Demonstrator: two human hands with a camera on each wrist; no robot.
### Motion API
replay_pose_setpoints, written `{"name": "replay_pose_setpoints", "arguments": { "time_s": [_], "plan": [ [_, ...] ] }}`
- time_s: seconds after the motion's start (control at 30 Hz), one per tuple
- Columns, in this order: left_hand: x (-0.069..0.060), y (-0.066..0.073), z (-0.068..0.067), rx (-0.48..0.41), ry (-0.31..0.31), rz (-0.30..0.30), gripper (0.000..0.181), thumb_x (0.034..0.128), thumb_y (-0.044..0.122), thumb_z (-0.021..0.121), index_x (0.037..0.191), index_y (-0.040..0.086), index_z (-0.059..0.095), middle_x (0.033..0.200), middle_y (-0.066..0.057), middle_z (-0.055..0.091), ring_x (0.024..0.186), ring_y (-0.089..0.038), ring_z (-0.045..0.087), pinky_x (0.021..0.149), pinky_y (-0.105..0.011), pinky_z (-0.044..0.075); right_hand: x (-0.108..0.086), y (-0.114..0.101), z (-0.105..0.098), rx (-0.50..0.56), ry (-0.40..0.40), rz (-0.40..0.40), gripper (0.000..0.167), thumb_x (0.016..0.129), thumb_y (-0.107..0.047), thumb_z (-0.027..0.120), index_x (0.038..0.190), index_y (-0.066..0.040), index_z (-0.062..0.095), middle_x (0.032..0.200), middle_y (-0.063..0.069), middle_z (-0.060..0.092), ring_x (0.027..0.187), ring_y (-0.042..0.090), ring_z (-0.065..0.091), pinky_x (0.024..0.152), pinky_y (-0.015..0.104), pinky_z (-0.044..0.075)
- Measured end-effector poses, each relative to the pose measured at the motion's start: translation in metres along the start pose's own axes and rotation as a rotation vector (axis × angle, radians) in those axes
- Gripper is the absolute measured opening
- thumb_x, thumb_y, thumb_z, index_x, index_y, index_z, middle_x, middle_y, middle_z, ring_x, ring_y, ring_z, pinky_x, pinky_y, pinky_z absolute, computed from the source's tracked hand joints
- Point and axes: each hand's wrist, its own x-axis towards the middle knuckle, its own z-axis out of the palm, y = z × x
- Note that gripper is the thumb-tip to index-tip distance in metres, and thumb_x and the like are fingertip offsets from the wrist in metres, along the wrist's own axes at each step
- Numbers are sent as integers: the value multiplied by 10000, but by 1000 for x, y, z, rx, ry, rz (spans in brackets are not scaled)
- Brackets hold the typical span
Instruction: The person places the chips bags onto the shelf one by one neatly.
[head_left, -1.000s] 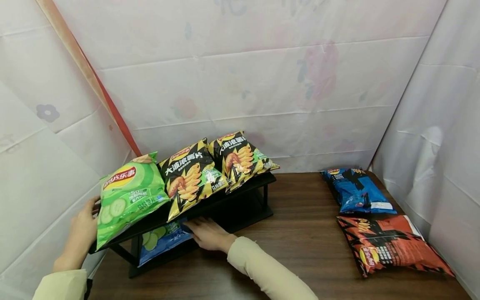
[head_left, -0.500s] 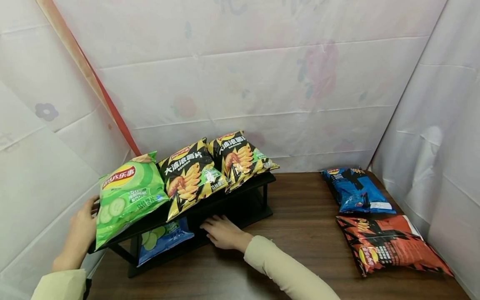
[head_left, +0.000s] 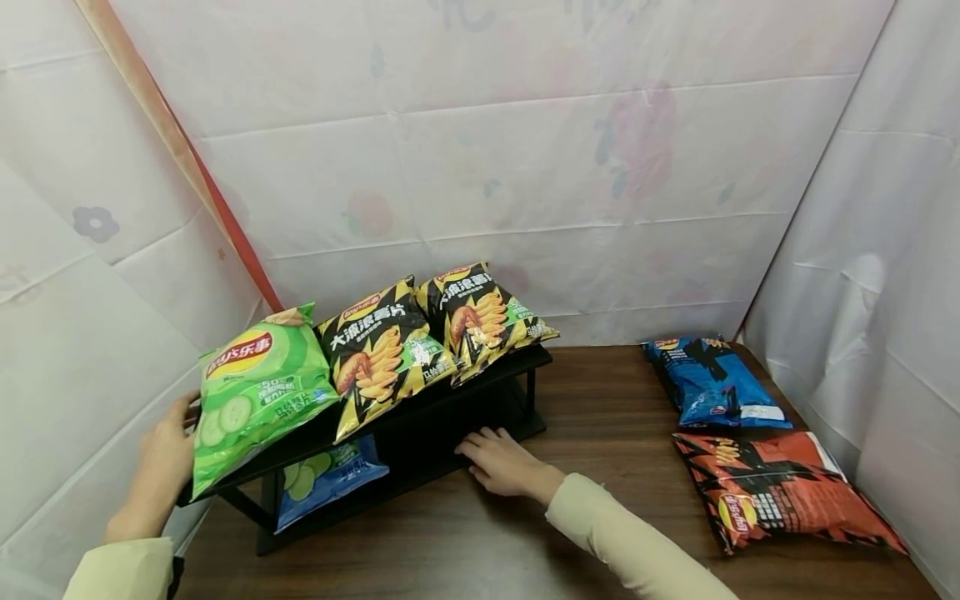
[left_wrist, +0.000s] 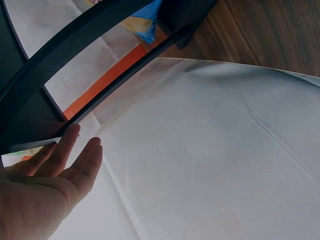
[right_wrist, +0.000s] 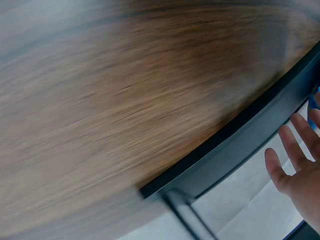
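My left hand [head_left: 161, 454] is at the left end of a black two-tier rack [head_left: 420, 406], beside a green bag of chips [head_left: 262, 392] on its top tier. In the left wrist view, the fingers [left_wrist: 85, 165] are loosely extended, with one tip against or very near the rack's frame [left_wrist: 120, 77]. My right hand [head_left: 506, 462] reaches to the lower tier's front, near its right end, holding nothing. Its fingers [right_wrist: 292, 145] are spread in the right wrist view. A blue bag of chips with cucumber slices [head_left: 337, 482] lies in the lower tier's left part, partly hidden.
Two black-and-yellow chip bags [head_left: 382, 358] [head_left: 483, 317] lean on the top tier beside the green one. On the table's right side lie a blue chip bag [head_left: 712, 379] and a red one [head_left: 787, 492]. White cloth [head_left: 562, 167] hangs behind the brown table [head_left: 600, 417].
My right hand has left the blue cucumber bag and moved right along the lower tier's front. The left hand and the bags stay practically in place.
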Motion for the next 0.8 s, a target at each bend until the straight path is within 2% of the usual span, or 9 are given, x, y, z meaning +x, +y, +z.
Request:
{"name": "replay_pose_setpoints", "arguments": {
  "time_s": [0.37,0.57,0.8],
  "plan": [
    [-1,2,-2,-7,-16,-10,680,964,391,354,1428,-65,157,1244,-424,386,1094,-567,386,820,-663,348,-43,44,-14,93,38,75,283,908,-165,542,1187,-131,580,1162,12,586,1053,200,525,848,421,443],
    [-2,1,0,-16,-17,-19,682,963,395,352,1435,-53,148,1254,-418,386,1103,-565,383,824,-665,346,-64,72,-22,129,59,165,267,883,-138,575,1146,-98,601,1130,45,602,1021,232,532,829,446,434],
    [-2,0,0,-21,-11,-14,678,962,389,362,1431,-57,161,1252,-419,390,1102,-565,387,826,-666,347,-84,103,-35,76,94,293,320,868,-154,605,1171,-53,581,1131,98,603,1014,286,533,823,504,432]
  ]
}}
